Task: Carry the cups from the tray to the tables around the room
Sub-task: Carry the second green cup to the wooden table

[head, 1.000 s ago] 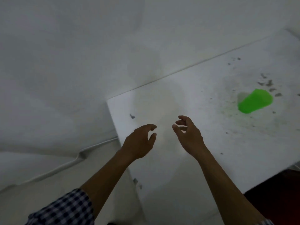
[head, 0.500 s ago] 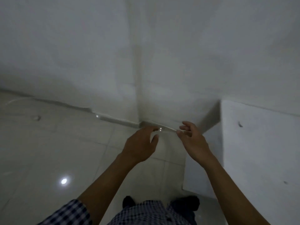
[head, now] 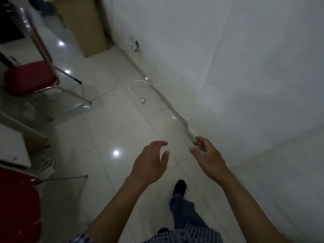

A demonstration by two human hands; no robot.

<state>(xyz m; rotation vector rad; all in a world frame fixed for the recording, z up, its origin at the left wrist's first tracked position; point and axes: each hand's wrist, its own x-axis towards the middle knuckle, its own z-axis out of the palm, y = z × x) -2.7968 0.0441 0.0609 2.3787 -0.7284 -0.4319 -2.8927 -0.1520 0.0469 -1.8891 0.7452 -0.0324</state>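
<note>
No cup and no tray are in view. My left hand and my right hand are held out in front of me at waist height over the tiled floor, a short gap between them. Both hold nothing and their fingers are loosely curled and apart. My own leg in blue trousers and a dark shoe steps forward below the hands.
A white wall runs along the right, with a white cable on the floor at its foot. Red-seated metal chairs stand at the left and lower left. A white table corner is at the left; a brown cabinet stands far ahead.
The view has swung left, away from the white table with the green cup and past the wall corner, to the open floor with chairs. My hands stay empty in front of me.
</note>
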